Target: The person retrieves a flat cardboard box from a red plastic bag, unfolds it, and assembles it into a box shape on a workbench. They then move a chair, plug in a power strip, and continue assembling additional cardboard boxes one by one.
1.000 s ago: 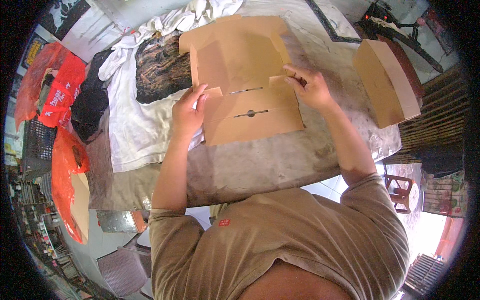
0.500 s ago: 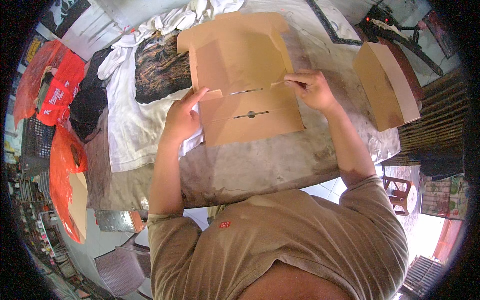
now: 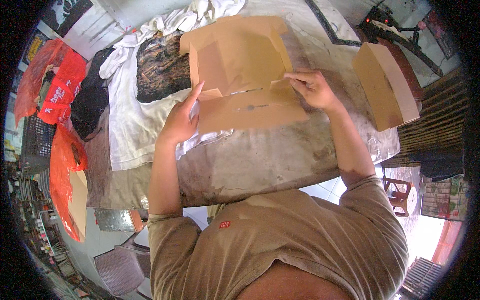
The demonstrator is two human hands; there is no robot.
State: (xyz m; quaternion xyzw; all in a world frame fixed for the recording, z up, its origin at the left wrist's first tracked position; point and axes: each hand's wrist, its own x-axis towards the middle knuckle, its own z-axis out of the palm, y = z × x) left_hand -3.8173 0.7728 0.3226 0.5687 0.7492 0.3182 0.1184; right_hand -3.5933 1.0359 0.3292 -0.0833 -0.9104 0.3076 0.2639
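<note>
A partly folded brown cardboard box (image 3: 245,55) lies on the covered table in front of me, its side walls standing up. Its near panel (image 3: 225,117) has slots cut in it and is tilted up, its edge a little blurred. My left hand (image 3: 180,122) grips the box's near left corner, thumb side upward beside a small folded-in flap (image 3: 212,93). At the opposite corner, my right hand (image 3: 316,90) pinches the right side near another small flap (image 3: 281,85). Some of the fingertips are hidden by the cardboard.
A white shirt with a dark print (image 3: 125,120) lies left of the box. Another cardboard box (image 3: 385,85) stands at the table's right side. Red plastic bags (image 3: 62,95) and a black cloth (image 3: 90,107) are at the left. A chair (image 3: 122,270) is below the table's near left edge.
The near slotted panel has swung upward, and its near edge has moved away from me. My left hand has shifted slightly with it; my right hand stays at its corner.
</note>
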